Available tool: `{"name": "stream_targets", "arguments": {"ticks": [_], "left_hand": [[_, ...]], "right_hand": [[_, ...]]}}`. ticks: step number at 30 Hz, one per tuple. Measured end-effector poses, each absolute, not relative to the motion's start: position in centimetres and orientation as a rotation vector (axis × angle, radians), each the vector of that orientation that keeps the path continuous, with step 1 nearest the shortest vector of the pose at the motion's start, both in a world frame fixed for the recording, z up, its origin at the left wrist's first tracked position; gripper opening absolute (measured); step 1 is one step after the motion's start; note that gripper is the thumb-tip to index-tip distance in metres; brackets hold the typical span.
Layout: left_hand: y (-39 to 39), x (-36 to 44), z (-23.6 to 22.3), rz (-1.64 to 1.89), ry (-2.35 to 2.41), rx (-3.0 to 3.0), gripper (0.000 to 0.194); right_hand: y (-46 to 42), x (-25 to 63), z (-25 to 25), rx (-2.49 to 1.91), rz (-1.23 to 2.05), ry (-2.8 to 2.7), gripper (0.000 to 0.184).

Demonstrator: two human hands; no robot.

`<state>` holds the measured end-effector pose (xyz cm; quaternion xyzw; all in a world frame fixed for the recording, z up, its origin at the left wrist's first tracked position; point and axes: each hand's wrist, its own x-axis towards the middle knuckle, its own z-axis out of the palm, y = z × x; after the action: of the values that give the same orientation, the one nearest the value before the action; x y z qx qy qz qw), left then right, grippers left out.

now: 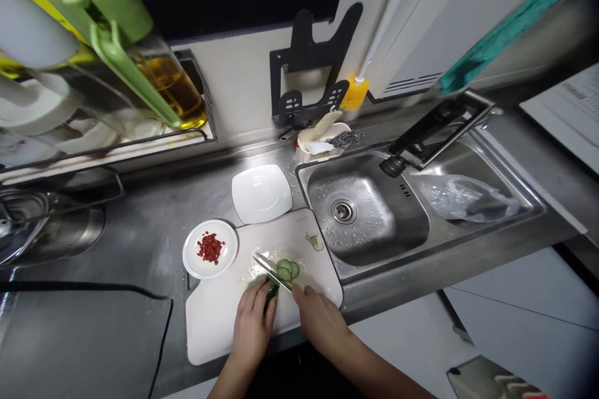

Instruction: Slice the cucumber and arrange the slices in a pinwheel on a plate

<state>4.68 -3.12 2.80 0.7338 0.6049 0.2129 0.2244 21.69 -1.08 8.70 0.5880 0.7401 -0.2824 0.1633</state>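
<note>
My left hand (253,322) is closed on a dark green cucumber (271,294), pressing it against the white cutting board (215,318). In my right hand (321,318) is a kitchen knife (266,267), gripped by its handle, which my fingers hide. The blade points up and left, lying right beside the cut end of the cucumber. Several round cucumber slices (287,270) overlap to the right of the blade. A few thin green peelings or scraps (314,241) sit near the board's upper right corner. The board looks wet around the blade.
A small white plate with chopped red pieces (210,249) overlaps the board's left edge. Behind the board is a square white dish (261,193). To the right is a steel sink (369,224) with a black faucet (421,137) and a plastic bag (468,198). An oil bottle (159,87) stands on the upper-left shelf.
</note>
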Motion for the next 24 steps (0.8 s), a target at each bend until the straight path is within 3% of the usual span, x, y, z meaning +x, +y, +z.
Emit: {"name": "stream_targets", "arguments": {"ticks": [11, 18, 24], "left_hand": [[-1.6, 5.8, 6.3, 0.767, 1.619, 1.937, 0.02], [4.2, 8.3, 6.5, 0.297, 1.431, 1.889, 0.018], [7.2, 8.8, 5.4, 0.149, 1.406, 1.922, 0.024]], "right_hand": [[-0.8, 23.7, 10.0, 1.716, -0.669, 2.153, 0.035], [-0.9, 24.5, 9.8, 1.722, -0.562, 2.262, 0.024], [-0.9, 25.2, 10.4, 1.702, -0.584, 2.257, 0.024]]}}
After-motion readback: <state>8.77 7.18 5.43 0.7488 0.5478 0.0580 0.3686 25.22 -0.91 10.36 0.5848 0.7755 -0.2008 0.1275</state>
